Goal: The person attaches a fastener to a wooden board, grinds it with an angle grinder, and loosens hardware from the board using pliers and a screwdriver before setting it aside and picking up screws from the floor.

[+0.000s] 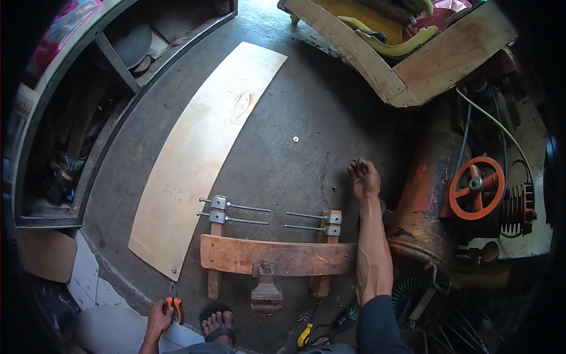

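At the lower left, my left hand (158,317) is closed at the orange-handled pliers (174,308), whose jaws point up toward the near corner of a long plywood sheet (183,150). A small metal piece (174,271) sits on that corner. My right arm stretches forward over the floor, and my right hand (365,178) has its fingers curled together around something small and dark that I cannot make out. Between the hands stands a wooden bench-like frame (277,256) with metal clamp blocks (218,209), long threaded rods (250,222) and a vise (267,289).
An orange air compressor (421,200) with a red wheel (476,187) is on the right. A wooden box (454,53) stands at the back. Open shelving (110,62) lines the left. A washer (296,139) and a yellow-handled tool (305,335) lie on the floor.
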{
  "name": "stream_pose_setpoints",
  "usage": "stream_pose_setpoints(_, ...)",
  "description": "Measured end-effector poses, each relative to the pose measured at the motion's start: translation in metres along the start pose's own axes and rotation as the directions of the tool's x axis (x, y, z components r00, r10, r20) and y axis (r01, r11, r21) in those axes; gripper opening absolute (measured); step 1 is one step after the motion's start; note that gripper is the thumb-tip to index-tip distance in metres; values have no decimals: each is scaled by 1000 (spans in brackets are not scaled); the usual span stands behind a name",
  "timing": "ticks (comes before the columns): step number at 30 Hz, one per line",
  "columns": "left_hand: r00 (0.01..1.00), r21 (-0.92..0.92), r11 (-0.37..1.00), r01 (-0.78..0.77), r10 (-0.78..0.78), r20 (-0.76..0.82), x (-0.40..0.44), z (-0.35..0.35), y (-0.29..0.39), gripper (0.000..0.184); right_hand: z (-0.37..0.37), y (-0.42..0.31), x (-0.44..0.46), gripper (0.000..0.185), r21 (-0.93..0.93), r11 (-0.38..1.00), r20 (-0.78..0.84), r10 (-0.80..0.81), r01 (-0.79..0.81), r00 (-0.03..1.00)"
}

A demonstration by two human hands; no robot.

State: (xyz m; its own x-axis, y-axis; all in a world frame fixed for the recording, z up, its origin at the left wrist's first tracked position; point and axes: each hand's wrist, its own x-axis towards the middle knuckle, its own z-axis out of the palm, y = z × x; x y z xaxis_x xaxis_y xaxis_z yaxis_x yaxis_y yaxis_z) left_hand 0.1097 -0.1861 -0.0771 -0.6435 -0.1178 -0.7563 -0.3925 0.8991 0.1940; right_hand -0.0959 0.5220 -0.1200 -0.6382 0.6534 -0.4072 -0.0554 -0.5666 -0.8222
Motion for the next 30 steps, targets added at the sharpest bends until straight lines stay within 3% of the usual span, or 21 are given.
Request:
stream_pose_setpoints(2,1000,29,1000,11,-11,8,0,-4,4,29,2,-6,-17,22,1,1000,-24,27,-27,999)
stream_pose_setpoints(3,1000,31,1000,3,-3,10,0,-5,4,29,-2,-6,-17,23,-325,945,16,42,-34,999)
stream_pose_setpoints(4,997,96,993,-65,70,-46,0,-5,1,29,-5,-4,-17,24,-615,788,47,71,-27,996)
stream_pose_setpoints(5,985,163,978,-128,145,-99,-1,-6,0,30,-6,-1,-17,29,-837,547,53,64,9,996)
stream_pose_setpoints(6,984,162,978,-130,147,-99,-3,-11,6,30,-20,16,-5,30,-927,354,136,15,122,991)
stream_pose_setpoints(8,912,241,935,-259,319,-259,-10,-30,39,30,3,17,-33,28,-964,-120,240,-11,237,971)
stream_pose_setpoints(9,911,238,936,-259,318,-263,-14,-41,59,30,2,20,-33,28,-963,-121,245,-13,241,970)
stream_pose_setpoints(11,920,-37,937,-347,333,-206,-22,-66,101,30,-3,30,-28,28,-920,-163,364,-9,357,932)
stream_pose_setpoints(12,919,-40,937,-347,332,-211,-25,-72,117,30,4,24,-32,28,-917,-164,369,-10,362,929)
stream_pose_setpoints(14,889,-340,823,-456,406,-210,-28,-83,150,29,35,-1,-55,26,-942,322,141,137,90,981)
stream_pose_setpoints(15,894,-552,708,-440,402,-197,-32,-85,172,28,45,-8,-64,27,-815,576,192,173,59,966)
stream_pose_setpoints(17,893,-847,411,-338,425,-150,-36,-88,218,29,97,-38,-124,26,-691,716,330,194,97,924)
stream_pose_setpoints(19,877,-984,115,-132,477,-62,-29,-82,262,34,126,-46,-170,25,-608,779,583,308,152,752)
stream_pose_setpoints(20,861,-1000,-26,4,508,-9,-24,-79,280,38,143,-52,-196,27,-603,786,660,398,134,637)
stream_pose_setpoints(21,860,-999,-34,-3,510,-20,-25,-84,298,38,160,-57,-220,31,-633,752,701,455,185,549)
stream_pose_setpoints(22,846,-973,-104,206,518,124,-25,-89,313,37,165,-50,-228,34,-637,675,736,391,371,553)
stream_pose_setpoints(23,801,-898,-167,407,537,264,-26,-91,319,36,172,-48,-227,35,-654,569,727,288,499,624)
stream_pose_setpoints(24,801,-897,-171,407,539,261,-18,-87,307,36,179,-46,-221,37,-668,439,719,174,601,672)
stream_pose_setpoints(26,734,-857,-233,459,643,219,7,-71,265,32,166,-12,-161,39,-752,440,590,118,491,799)
stream_pose_setpoints(28,773,-883,-209,421,593,227,2,-71,238,28,148,25,-94,40,-860,339,429,78,381,900)
stream_pose_setpoints(30,934,-985,76,152,316,168,-5,-58,207,25,139,51,-53,40,-909,122,384,-119,397,916)
